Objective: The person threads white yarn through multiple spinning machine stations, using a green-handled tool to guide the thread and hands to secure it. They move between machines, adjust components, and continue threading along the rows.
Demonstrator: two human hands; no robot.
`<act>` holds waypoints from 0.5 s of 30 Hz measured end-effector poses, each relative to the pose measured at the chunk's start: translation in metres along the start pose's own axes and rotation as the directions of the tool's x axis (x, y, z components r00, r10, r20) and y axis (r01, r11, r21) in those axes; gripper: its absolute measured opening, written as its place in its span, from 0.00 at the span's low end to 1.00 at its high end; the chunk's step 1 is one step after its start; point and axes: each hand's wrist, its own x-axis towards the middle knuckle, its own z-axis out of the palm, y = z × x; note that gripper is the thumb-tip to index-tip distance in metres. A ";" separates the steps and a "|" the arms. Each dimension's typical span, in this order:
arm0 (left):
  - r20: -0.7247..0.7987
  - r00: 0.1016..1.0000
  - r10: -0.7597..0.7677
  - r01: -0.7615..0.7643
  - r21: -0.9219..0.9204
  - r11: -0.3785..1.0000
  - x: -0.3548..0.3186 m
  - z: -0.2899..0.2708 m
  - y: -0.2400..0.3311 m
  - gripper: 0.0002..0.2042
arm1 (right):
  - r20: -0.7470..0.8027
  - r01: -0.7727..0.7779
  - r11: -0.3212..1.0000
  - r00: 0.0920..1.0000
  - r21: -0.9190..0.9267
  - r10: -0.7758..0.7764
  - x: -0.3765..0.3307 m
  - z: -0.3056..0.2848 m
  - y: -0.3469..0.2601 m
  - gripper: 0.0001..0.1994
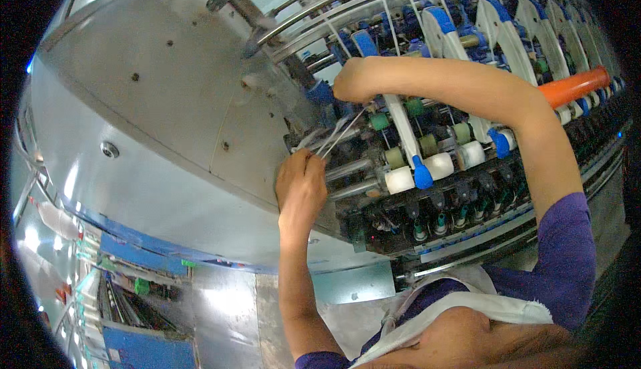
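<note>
My left hand (302,185) is closed at the end of the large grey machine casing, its fingertips pinching thin white strands (342,133). The strands run slanting up and right from those fingers toward the roller area under my right hand. My right hand (356,81) is bent down at the wrist, above the nearest white pressure arm (402,125). Its fingers are hidden behind the back of the hand, so what they hold does not show. Beside the strands are bare metal rollers (350,169) and a green roller (379,121). White rollers (439,166) sit by the arm's blue tip (422,173).
The grey metal casing (153,102) fills the left side. Several more white-and-blue arms (497,32) line the machine to the right. An orange tube (574,87) lies by my right elbow. Below the rollers is a row of spindles (441,222). Another machine stands at lower left.
</note>
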 end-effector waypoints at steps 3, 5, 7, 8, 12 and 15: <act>-0.015 1.000 0.021 -0.021 0.016 1.000 0.000 0.000 0.001 0.03 | 0.005 -0.005 1.000 1.000 0.000 0.005 -0.002 -0.003 -0.005 0.07; -0.047 0.997 0.061 -0.060 0.027 0.998 -0.001 -0.001 0.001 0.03 | 0.003 -0.051 0.999 0.999 -0.016 0.051 -0.006 -0.003 -0.005 0.07; -0.053 0.996 0.077 -0.076 0.004 0.997 -0.003 -0.001 0.000 0.03 | -0.039 -0.063 0.998 0.997 0.022 0.063 -0.011 -0.002 -0.005 0.08; -0.042 0.996 0.077 -0.078 -0.021 0.997 -0.004 -0.002 0.000 0.03 | -0.041 -0.086 0.996 0.995 0.035 0.087 -0.012 -0.003 -0.008 0.08; -0.043 0.994 0.102 -0.103 -0.038 0.994 -0.006 -0.002 -0.002 0.04 | 0.008 -0.163 0.985 0.987 0.052 0.162 -0.013 -0.006 -0.015 0.08; -0.043 0.994 0.101 -0.103 -0.059 0.993 -0.008 0.000 -0.004 0.04 | -0.058 -0.150 0.985 0.986 0.079 0.155 -0.015 -0.002 -0.014 0.08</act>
